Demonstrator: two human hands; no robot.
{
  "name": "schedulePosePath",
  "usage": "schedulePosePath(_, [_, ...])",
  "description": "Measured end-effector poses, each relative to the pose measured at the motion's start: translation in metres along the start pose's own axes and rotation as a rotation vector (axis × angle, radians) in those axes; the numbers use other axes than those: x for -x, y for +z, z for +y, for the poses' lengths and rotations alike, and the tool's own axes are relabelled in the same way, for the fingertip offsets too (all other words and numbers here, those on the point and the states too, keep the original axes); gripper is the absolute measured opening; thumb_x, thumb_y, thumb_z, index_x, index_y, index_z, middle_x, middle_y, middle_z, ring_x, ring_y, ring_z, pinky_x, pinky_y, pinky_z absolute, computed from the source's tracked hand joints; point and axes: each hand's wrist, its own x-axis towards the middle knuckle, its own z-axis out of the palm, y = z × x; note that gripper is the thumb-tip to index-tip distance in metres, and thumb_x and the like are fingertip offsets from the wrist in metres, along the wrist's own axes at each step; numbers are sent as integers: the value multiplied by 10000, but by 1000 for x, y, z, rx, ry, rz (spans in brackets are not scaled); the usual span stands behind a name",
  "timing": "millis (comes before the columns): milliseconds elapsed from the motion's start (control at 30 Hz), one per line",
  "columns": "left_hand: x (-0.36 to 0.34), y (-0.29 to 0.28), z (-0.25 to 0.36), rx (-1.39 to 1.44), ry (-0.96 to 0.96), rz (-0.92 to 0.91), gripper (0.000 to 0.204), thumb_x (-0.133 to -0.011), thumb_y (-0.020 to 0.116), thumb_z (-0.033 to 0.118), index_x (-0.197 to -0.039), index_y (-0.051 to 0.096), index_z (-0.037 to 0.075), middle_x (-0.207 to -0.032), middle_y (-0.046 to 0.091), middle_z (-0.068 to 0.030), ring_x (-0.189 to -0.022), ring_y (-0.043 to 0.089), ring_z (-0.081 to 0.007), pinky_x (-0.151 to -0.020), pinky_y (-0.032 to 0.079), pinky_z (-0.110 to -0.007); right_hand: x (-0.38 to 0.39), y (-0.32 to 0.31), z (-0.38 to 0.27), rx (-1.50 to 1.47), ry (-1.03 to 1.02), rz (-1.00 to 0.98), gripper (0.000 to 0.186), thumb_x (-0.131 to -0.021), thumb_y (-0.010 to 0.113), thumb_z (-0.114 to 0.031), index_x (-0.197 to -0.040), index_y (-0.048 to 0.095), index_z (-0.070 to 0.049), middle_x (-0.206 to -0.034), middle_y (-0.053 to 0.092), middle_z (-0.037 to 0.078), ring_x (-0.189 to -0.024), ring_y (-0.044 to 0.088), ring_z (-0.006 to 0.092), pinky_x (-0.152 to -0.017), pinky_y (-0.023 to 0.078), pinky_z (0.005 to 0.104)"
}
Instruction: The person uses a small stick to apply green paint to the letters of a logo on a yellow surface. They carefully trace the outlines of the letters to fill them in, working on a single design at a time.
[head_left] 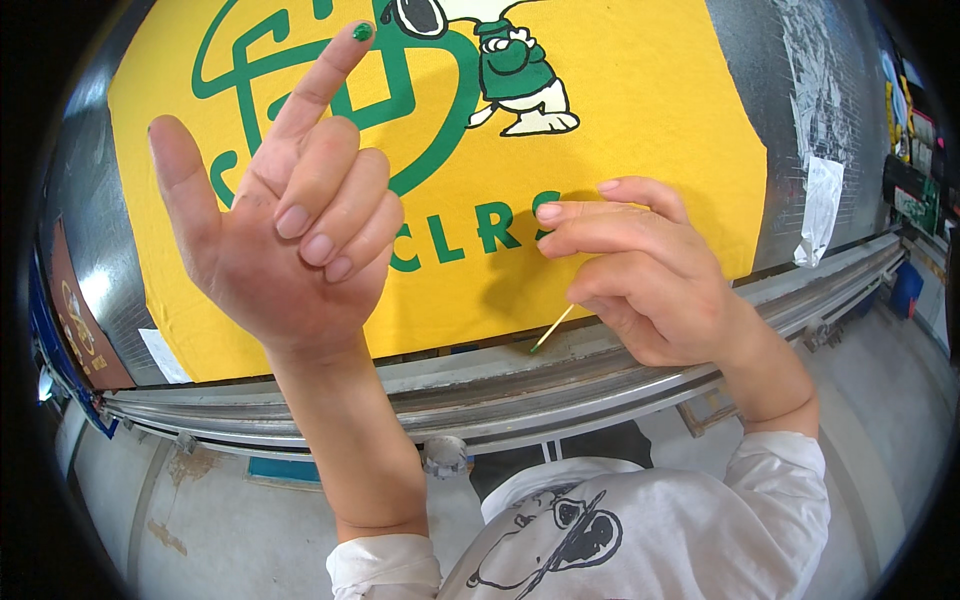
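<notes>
My left hand [295,230] is raised palm up over a yellow printed cloth [650,110]. Its index finger points up and away with a blob of green paint [362,32] on the tip. The thumb stands apart, the other fingers curl loosely toward the palm, and nothing is held. To the right, my right hand [665,275] pinches a thin pale stick [556,324] whose lower end is green. Most of the stick's upper part is hidden by the fingers. Green lettering and a cartoon dog [520,75] in a green top are printed on the cloth.
The cloth lies on a dark table [755,60] with worn pale tape along its right side. A metal rail [250,415] with a round knob [445,456] runs along the near edge. A white paper strip [820,210] hangs at the right; a brown printed piece [85,310] lies left.
</notes>
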Motion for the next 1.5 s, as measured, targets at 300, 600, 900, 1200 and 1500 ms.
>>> schedulePosePath(300, [-2, 1, -2, 2, 4, -3, 1049, -1052, 408, 737, -1631, 194, -111, -625, 448, 16, -504, 420, -80, -433, 391, -240, -1, 5, 1, 1, 0, -14, 192, -849, 775, -6, -978, 652, -78, -1193, 717, 84, -1195, 703, 251, -1082, 479, 468])
schedulePosePath(600, [-4, 28, -13, -34, 70, 13, 1083, -1026, 409, 778, -1621, 238, -110, -717, 477, 13, -600, 451, -98, -536, 413, -244, 7, -5, 2, -163, 17, 87, 223, -864, 758, 25, -1026, 646, -79, -1177, 711, 121, -1029, 691, 278, -952, 495, 449])
schedulePosePath(900, [-12, 31, -53, -48, 174, -3, 1235, -918, 349, 931, -1599, 322, -98, -1024, 545, -99, -963, 482, -252, -937, 390, -402, -5, 18, -24, -527, -21, 104, 107, -1036, 587, -27, -1122, 542, -73, -1343, 642, 273, -1210, 660, 435, -1006, 515, 517])
schedulePosePath(1200, [-10, 10, -28, -11, 325, 70, 1132, -942, 508, 832, -1574, 349, -94, -997, 465, -52, -927, 422, -201, -891, 374, -363, 24, 10, -33, -531, 401, 214, 167, -1036, 639, -8, -1200, 664, 14, -1031, 767, 121, -940, 748, 245, -830, 588, 330])
schedulePosePath(1500, [-13, 6, -18, 1, 301, 7, 1043, -1025, 334, 798, -1572, 329, -89, -916, 426, -38, -818, 375, -177, -794, 363, -346, 15, 3, -6, 195, 286, 397, 169, -870, 768, 57, -1019, 745, -18, -899, 685, 77, -833, 676, 244, -708, 536, 321])
